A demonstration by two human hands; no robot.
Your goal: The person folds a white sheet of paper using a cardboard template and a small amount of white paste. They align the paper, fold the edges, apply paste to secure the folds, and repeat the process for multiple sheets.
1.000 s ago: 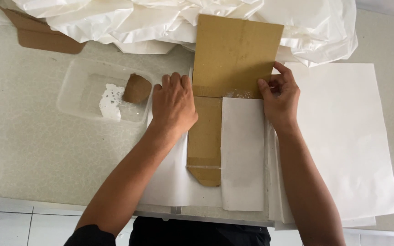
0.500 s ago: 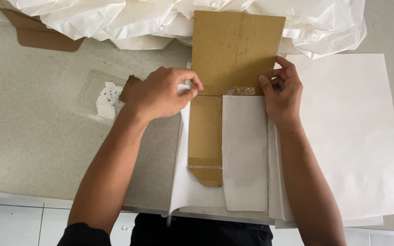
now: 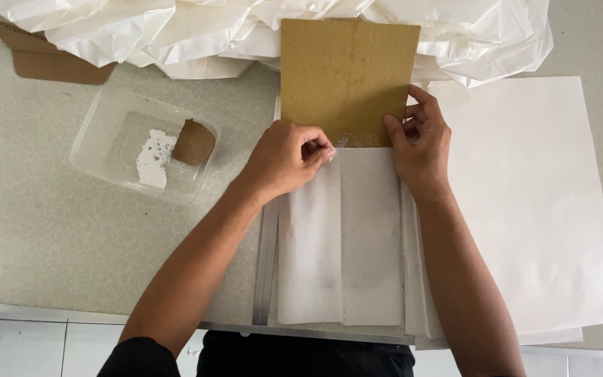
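Note:
A brown cardboard sheet [image 3: 347,77] lies on the table with its near half wrapped in white paper [image 3: 343,237], both side flaps folded over it and meeting along a centre seam. My left hand [image 3: 284,157] pinches the top edge of the left flap with closed fingers, pressing it onto the cardboard. On the right flap's upper corner rests my right hand [image 3: 420,139], thumb on the cardboard's edge, holding flap and cardboard down.
A stack of white paper sheets [image 3: 532,202] lies to the right. A clear plastic tray [image 3: 141,143] with white paste and a brown cardboard scrap sits at left. Crumpled white plastic [image 3: 176,28] and a cardboard piece [image 3: 43,59] lie at the back. The table edge [image 3: 106,314] is near me.
My left hand lifted the left paper flap and folded it right over the cardboard strip, which is now covered. The right hand stayed in place.

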